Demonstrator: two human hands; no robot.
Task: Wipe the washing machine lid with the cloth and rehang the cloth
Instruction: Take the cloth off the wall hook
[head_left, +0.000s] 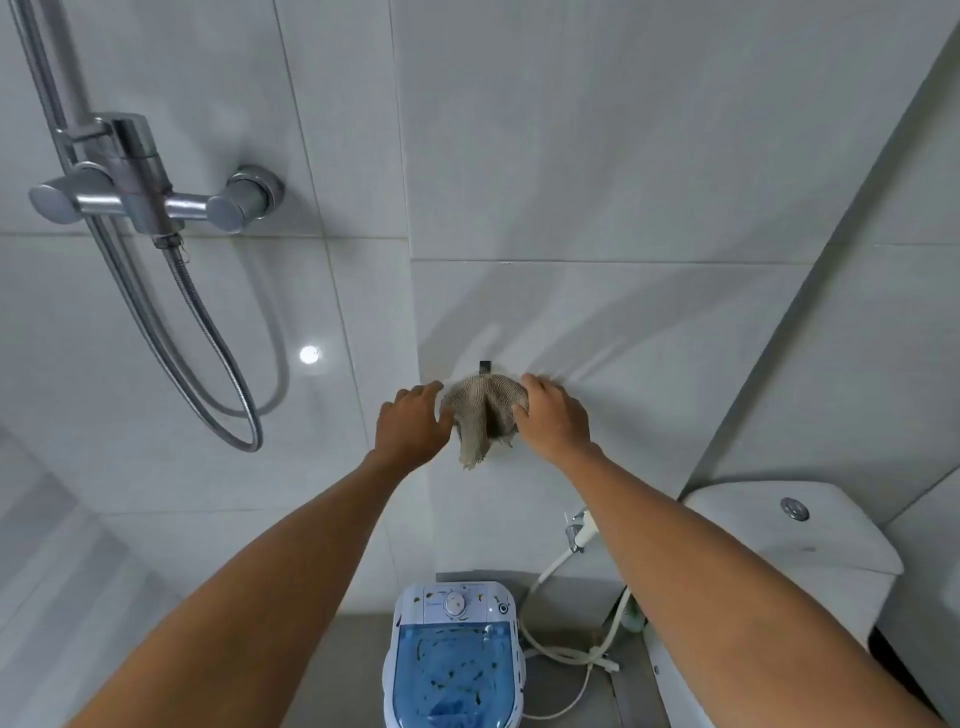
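Cloth (485, 415) sits at the wall hook (484, 367), left hand (410, 423) and right hand (553, 418) both gripping its edges. Risk: weave misses hook, cloth drops toward washing machine (452, 654) when released.

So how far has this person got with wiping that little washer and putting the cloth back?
I can't tell whether the wiping is done: the washing machine lid still shows dark specks. In hand: both the left hand and right hand are at the cloth, which drapes from the wall hook. They are either taking it down or rehanging it; one frame cannot say which.
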